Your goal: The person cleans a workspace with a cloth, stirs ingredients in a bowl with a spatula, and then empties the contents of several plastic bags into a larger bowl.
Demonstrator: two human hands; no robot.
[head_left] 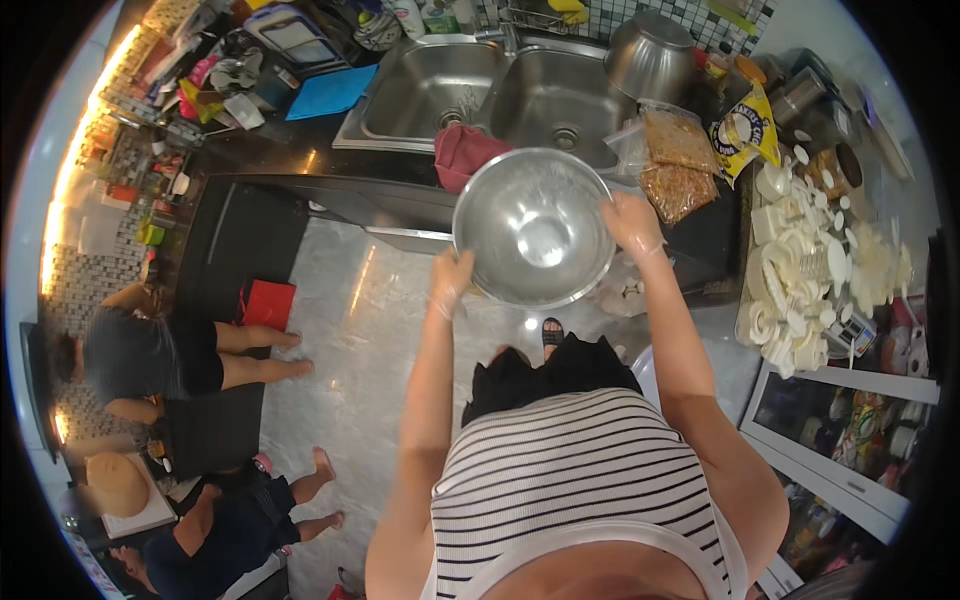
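1. The left grip (452,277) is closed on the near-left rim of a metal bowl (535,232).
2. The right grip (631,222) is closed on the opposite side of that rim; clear plastic shows around both wrists.
3. The bowl is held in front of the person's body, its mouth facing up and its far rim reaching toward the sink edge.
4. Just beyond its far-left rim a maroon cloth (463,157) lies at the edge of a double steel sink (420,88); I cannot tell whether bowl and cloth touch.
5. Right of the sink, clear bags of brown food (680,142) sit near a yellow bag (745,135), with a large metal pot (652,55) behind.
6. Farther right, many white pieces (790,275) lie heaped together.
7. Left of the sink, a blue sheet (330,92) rests on the dark worktop (262,152).
8. Well apart at left, two other people, one in a grey top (140,350) and one in a dark top (215,540), stand on the grey floor (350,400).
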